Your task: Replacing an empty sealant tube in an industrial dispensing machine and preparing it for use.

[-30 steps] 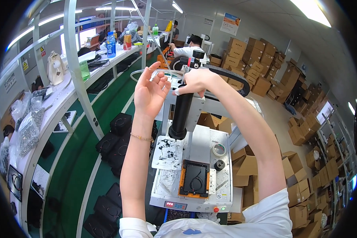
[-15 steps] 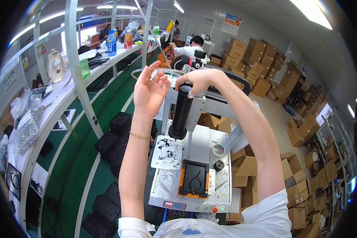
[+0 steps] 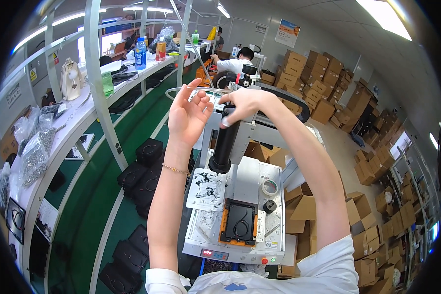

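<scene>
A black upright tube (image 3: 224,147) stands at the front of a white benchtop machine (image 3: 206,235), its wider lower end above a black-smeared white plate (image 3: 207,188). My right hand (image 3: 247,104) bends over the tube's top, fingers at the far side and the slightly blurred thumb across the near side. Part of the rim is hidden by it. Left of the tube, my left hand (image 3: 187,120) is raised, palm showing, fingers apart and lightly curled, holding nothing. Below lies an orange-edged fixture (image 3: 225,223) with a black panel and thin cable (image 3: 241,227) in it.
A tape roll (image 3: 269,187) and a black knob-like part (image 3: 269,206) sit on the machine's right side. Black cases (image 3: 127,264) are piled at left, beside a long white bench (image 3: 90,117). Open cartons (image 3: 306,210) stand at right. A co-worker (image 3: 237,63) sits beyond.
My right thumb has slid lower across the front of the tube, and that hand has shifted slightly. My left hand keeps its raised, open pose. The view has tilted a little.
</scene>
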Demonstrator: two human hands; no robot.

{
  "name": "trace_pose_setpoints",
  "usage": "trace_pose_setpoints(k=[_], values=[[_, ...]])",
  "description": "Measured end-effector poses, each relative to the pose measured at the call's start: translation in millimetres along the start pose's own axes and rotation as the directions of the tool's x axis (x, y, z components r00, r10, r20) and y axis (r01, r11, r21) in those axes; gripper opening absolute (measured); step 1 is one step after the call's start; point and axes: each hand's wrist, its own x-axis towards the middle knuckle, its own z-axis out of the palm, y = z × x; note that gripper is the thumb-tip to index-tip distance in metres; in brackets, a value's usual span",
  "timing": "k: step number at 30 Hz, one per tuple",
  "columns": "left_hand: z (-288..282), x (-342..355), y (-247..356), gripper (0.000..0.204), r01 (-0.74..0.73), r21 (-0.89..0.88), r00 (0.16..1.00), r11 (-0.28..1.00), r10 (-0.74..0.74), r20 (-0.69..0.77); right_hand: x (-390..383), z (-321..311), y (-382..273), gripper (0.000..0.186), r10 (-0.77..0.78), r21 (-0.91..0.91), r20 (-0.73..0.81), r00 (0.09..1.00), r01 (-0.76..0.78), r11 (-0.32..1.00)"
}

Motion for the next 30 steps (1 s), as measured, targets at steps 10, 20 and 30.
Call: trace_pose_setpoints(k=[10,20,30], values=[[-0.5,-0.2,1.6,0.038,-0.003,-0.002,1.000,1.000,0.003,0.008,-3.1,4.8,2.6,0.065,0.087,0.056,-0.102,0.991,-0.081,0.995],[1.4,0.4,4.5,0.039,0.001,-0.003,1.000,1.000,-0.001,0.009,0.1,14.4,14.5,0.052,-0.245,0.074,-0.237,0.940,0.269,0.960],[11.0,5.6,-5.2,0.040,0.011,-0.022,0.999,1.000,-0.010,0.049,-1.7,23.4,40.7,0.076,-0.151,0.017,-0.259,0.954,0.161,0.987]])
